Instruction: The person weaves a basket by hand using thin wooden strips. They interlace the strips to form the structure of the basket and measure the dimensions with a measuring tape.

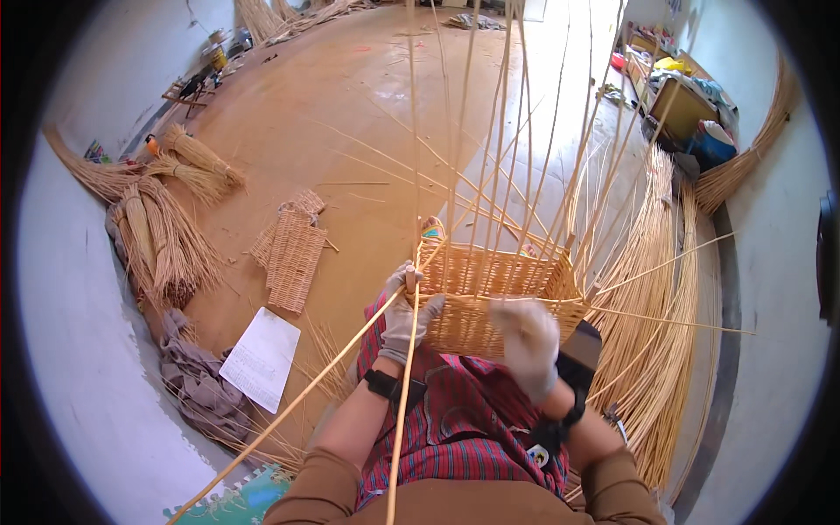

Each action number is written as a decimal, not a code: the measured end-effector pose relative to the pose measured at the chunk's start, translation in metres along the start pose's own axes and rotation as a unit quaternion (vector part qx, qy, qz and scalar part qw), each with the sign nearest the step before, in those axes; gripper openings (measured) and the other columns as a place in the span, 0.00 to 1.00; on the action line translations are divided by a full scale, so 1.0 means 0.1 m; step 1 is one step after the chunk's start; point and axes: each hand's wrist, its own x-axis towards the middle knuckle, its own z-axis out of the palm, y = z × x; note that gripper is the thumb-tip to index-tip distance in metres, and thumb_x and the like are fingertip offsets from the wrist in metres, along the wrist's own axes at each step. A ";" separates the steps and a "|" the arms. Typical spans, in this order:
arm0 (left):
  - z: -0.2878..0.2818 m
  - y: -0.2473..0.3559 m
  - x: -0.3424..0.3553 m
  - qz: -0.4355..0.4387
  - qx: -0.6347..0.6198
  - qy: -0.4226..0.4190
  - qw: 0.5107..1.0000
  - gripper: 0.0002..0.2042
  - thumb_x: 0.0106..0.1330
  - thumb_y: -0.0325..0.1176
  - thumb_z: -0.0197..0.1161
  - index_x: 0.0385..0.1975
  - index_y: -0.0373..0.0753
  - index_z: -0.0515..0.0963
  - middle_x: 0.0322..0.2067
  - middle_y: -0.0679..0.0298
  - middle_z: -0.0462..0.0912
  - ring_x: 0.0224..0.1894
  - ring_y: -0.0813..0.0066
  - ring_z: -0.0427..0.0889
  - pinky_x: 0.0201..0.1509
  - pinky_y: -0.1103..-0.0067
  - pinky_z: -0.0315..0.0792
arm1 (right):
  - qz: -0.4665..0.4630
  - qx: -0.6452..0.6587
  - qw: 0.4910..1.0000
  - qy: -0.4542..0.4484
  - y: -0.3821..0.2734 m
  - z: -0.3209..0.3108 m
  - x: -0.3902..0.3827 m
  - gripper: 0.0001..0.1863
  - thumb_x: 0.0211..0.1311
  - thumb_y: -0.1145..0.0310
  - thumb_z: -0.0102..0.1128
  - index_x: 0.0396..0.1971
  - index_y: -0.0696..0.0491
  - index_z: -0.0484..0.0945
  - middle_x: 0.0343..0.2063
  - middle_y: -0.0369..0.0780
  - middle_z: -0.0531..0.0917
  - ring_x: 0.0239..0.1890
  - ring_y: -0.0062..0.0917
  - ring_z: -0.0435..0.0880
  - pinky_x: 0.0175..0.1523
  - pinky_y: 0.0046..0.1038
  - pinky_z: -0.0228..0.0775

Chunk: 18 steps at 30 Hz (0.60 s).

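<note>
A partly woven rectangular wicker basket [464, 325] rests over my lap on striped red cloth [459, 411], with many long rods standing up and fanning out from it. My gloved left hand [404, 324] grips its near left corner, beside a short wooden peg [410, 278]. Two long pale rods [346, 346] run from that corner toward the lower edge, one across my left hand. My gloved right hand [525, 341] is blurred at the front of the basket, right of centre; what its fingers hold cannot be made out.
Flat woven panels [289, 254] and a white sheet of paper [261, 359] lie left. Wicker bundles [149, 227] and grey cloth [192, 367] line the left wall [83, 315]. Long loose rods [647, 367] lie right. A cluttered low shelf [674, 105] stands back right.
</note>
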 end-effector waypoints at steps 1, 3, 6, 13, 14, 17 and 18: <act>0.01 0.01 0.01 -0.011 0.002 0.005 1.000 0.29 0.57 0.32 0.81 0.55 0.41 0.69 0.64 0.53 0.68 0.69 0.61 0.68 0.75 0.67 0.62 | 0.025 0.027 0.999 -0.008 -0.01 0.11 0.40 0.11 0.60 0.77 0.67 0.43 0.55 0.85 0.36 0.44 0.88 0.37 0.39 0.88 0.42 0.34 0.80; 0.01 0.01 -0.02 -0.035 -0.021 0.046 0.998 0.27 0.59 0.30 0.79 0.54 0.41 0.70 0.63 0.55 0.70 0.67 0.64 0.70 0.72 0.70 0.67 | -0.037 -0.001 0.998 -0.051 -0.12 0.44 1.09 0.23 0.64 0.74 0.64 0.60 0.52 0.78 0.56 0.52 0.82 0.47 0.43 0.87 0.48 0.37 0.80; 0.15 0.17 0.00 -0.087 -0.068 0.078 0.991 0.25 0.62 0.25 0.76 0.55 0.41 0.70 0.57 0.61 0.74 0.59 0.71 0.75 0.59 0.77 0.79 | 0.062 -0.135 0.986 -0.074 -0.13 0.76 1.61 0.37 0.66 0.71 0.61 0.75 0.47 0.60 0.67 0.54 0.72 0.45 0.38 0.88 0.53 0.33 0.79; 0.26 0.40 -0.05 -0.171 -0.175 0.108 0.964 0.29 0.60 0.18 0.70 0.60 0.39 0.66 0.50 0.65 0.75 0.51 0.75 0.77 0.58 0.79 0.76 | 0.123 0.413 0.899 0.082 0.82 -0.03 0.03 0.26 0.75 0.68 0.55 0.69 0.49 0.64 0.44 0.41 0.86 0.41 0.28 0.87 0.44 0.31 0.80; 0.30 0.39 -0.02 -0.163 -0.158 0.116 0.967 0.29 0.60 0.18 0.70 0.60 0.39 0.66 0.50 0.65 0.75 0.51 0.75 0.77 0.58 0.79 0.76 | 0.225 0.399 0.883 0.102 0.95 -0.15 -0.41 0.19 0.76 0.69 0.54 0.63 0.50 0.69 0.43 0.41 0.86 0.39 0.26 0.86 0.41 0.28 0.79; 0.20 0.21 -0.03 -0.125 -0.075 0.156 0.977 0.25 0.63 0.21 0.68 0.59 0.37 0.67 0.47 0.64 0.76 0.52 0.74 0.76 0.57 0.80 0.74 | 0.388 0.351 0.842 0.134 0.87 -0.33 -0.55 0.08 0.76 0.67 0.59 0.48 0.52 0.80 0.41 0.39 0.88 0.36 0.19 0.86 0.35 0.19 0.74; 0.19 0.26 -0.06 -0.124 -0.049 0.132 0.982 0.23 0.65 0.21 0.65 0.60 0.37 0.68 0.48 0.64 0.76 0.52 0.73 0.76 0.58 0.78 0.74 | 0.397 0.345 0.836 0.153 0.82 -0.37 -0.46 0.07 0.75 0.66 0.62 0.45 0.52 0.82 0.40 0.38 0.89 0.36 0.18 0.86 0.34 0.19 0.73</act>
